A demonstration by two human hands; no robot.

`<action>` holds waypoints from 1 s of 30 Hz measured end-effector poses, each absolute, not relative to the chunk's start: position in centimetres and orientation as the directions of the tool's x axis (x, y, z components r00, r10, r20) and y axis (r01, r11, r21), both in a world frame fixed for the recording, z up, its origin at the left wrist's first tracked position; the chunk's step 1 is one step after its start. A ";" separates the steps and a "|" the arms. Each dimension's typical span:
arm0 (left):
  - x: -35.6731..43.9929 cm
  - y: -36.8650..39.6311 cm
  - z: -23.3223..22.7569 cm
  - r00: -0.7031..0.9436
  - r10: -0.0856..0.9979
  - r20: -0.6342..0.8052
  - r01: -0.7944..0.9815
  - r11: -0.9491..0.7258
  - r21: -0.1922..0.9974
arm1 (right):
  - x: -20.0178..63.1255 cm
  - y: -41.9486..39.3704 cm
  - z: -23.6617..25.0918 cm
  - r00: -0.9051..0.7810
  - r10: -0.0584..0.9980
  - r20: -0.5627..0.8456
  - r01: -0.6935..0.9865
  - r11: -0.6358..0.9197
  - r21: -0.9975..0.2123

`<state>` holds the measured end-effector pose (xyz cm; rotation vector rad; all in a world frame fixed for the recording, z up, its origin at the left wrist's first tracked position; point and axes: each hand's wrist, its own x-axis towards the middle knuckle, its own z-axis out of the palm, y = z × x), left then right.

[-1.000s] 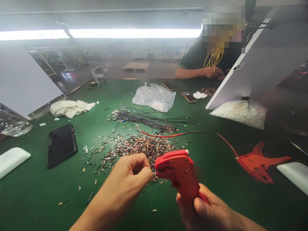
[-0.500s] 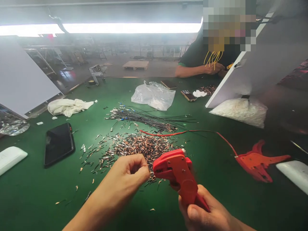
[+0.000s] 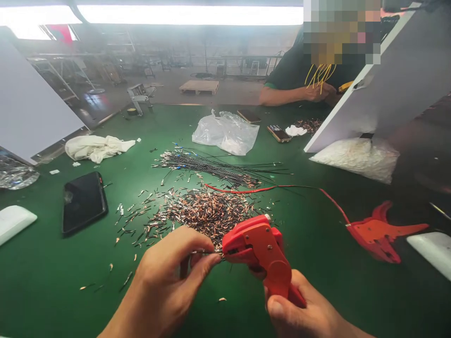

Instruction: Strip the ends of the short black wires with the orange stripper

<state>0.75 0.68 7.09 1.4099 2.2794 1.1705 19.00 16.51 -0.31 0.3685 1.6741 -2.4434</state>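
My right hand (image 3: pixel 299 305) is wrapped round the handles of a red wire stripper (image 3: pixel 259 253), whose jaws point left. Just left of those jaws, my left hand (image 3: pixel 176 272) pinches a thin dark wire (image 3: pixel 206 252) between thumb and forefinger. The wire's tip is at the mouth of the jaws; I cannot tell how far in it reaches. Behind both hands lies a heap of short wire offcuts (image 3: pixel 207 211), black and copper-coloured. Beyond the heap is a bundle of long black wires (image 3: pixel 214 166), some with blue parts at the left end.
A second red wire stripper (image 3: pixel 377 230) lies at right, tied to a red cord (image 3: pixel 253 190). On the left rests a black phone (image 3: pixel 85 203) near a white cloth (image 3: pixel 98 148). A clear plastic bag (image 3: pixel 225 132) lies farther back. Across the table, a person's hands (image 3: pixel 319 91) hold yellow wires.
The thumb and forefinger of my left hand have shifted, and the wire between them now shows. The stripper stays almost in place, while the whole view has tilted slightly downward.
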 end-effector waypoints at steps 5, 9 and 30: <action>1.0 0.0 5.8 -0.335 0.804 0.491 0.849 0.032 0.527 | 19.1 16.3 -0.5 -0.951 -0.029 -0.309 0.293 -0.414 -0.862; 1.0 0.4 6.1 -0.362 0.834 0.415 0.799 0.048 0.600 | 19.5 16.2 -1.1 -0.950 -0.001 -0.313 0.274 -0.489 -0.828; -0.2 1.5 8.1 -0.331 0.928 -0.171 0.234 0.256 0.938 | 19.3 17.2 -1.1 -0.992 -0.100 -0.074 0.119 -0.584 -0.803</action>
